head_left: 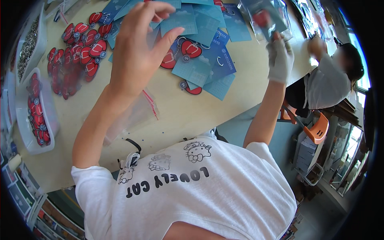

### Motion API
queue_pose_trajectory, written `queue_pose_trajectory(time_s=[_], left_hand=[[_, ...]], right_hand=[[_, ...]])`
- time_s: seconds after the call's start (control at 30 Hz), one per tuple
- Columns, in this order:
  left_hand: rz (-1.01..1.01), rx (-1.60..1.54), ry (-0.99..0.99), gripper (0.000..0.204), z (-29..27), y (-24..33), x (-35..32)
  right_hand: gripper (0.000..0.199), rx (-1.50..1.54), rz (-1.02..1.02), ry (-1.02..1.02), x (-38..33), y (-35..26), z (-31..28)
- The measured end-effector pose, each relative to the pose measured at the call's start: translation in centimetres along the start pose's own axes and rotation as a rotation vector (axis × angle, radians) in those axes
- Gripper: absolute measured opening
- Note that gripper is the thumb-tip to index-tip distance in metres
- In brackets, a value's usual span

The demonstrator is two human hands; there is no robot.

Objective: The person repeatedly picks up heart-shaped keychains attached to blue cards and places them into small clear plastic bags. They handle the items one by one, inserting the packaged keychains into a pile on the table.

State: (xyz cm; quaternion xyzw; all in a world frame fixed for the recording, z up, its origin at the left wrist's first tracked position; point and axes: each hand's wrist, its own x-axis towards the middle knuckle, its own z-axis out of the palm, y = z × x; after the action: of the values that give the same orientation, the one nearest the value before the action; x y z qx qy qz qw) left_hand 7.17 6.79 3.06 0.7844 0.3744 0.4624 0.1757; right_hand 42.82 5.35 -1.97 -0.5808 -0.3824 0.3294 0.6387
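My left hand (pixel 134 56) is bare and hovers over a spread of blue cards (pixel 192 69), its thumb and fingers apart with nothing between them. My right hand (pixel 281 59), in a white glove, pinches a blue-green card (pixel 276 23) bearing a blurred red item, at the far right of the table. Clear plastic bags lie under and around that card; whether it is inside one, I cannot tell. Red heart-like keychains (pixel 191 49) with metal rings rest on the spread cards, and one (pixel 194 89) is partly hidden beneath them.
Many red keychains (pixel 82 52) are heaped at the left. White bins hold more keychains (pixel 37 110) and small metal parts (pixel 30 50). A clear zip bag (pixel 134 114) lies near the table's front edge. Another person (pixel 330 82) sits at the right, near an orange chair (pixel 318 128).
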Motion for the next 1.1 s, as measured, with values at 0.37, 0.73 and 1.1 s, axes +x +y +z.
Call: queue_pose_trajectory(time_s=[0.37,0.73,1.1], left_hand=[[0.03,0.313,-0.458,0.048,4.3,-1.4,-7.8],[0.053,0.123,-0.479,0.04,4.0,-0.1,-9.5],[-0.376,-0.488,-0.097,0.029,3.6,0.0,-7.9]], right_hand=[[0.031,-1.091,-0.339,-0.222,-9.3,1.3,8.6],[0.023,-0.997,-0.426,-0.059,-10.8,2.6,11.5],[0.022,0.304,0.14,-0.21,-11.5,-0.6,10.8]])
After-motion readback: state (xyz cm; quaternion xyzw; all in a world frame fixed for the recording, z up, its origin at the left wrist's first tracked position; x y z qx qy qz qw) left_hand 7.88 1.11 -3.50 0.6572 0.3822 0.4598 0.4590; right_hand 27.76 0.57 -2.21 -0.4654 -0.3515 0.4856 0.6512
